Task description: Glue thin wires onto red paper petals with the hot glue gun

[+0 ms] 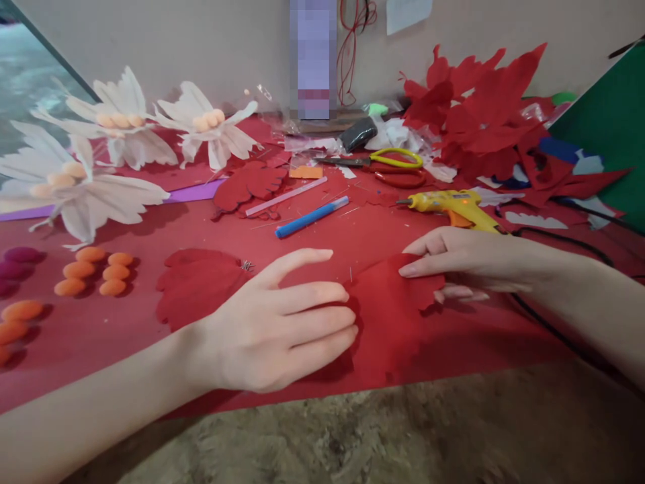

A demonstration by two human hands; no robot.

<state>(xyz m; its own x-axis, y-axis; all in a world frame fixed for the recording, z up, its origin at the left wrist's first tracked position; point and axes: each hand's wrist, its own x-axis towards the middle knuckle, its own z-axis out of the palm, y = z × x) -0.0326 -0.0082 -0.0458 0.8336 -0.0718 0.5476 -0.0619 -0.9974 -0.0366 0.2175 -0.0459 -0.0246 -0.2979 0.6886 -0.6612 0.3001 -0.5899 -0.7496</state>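
Note:
A thin red fabric petal point(385, 316) with a scalloped edge lies near the front of the red table. My right hand point(453, 265) pinches its upper right edge between thumb and fingers. Over its left side is my left hand point(282, 323), fingers stretched out and the tips at the petal's edge; index finger and thumb stand apart. Left of that hand rests a pleated red petal piece point(199, 286) with several pins or wire ends point(246, 266) at its tip, partly hidden by my wrist. A thin wire or pin point(351, 273) stands up at the held petal's top edge.
Behind lie a blue pen point(312, 217), a yellow glue gun point(453, 203) with a black cord, and yellow-handled scissors point(396, 158). White fabric flowers point(80, 185) stand at left, above orange pompoms point(78, 270). Red fabric flowers point(478, 101) and scraps pile at back right.

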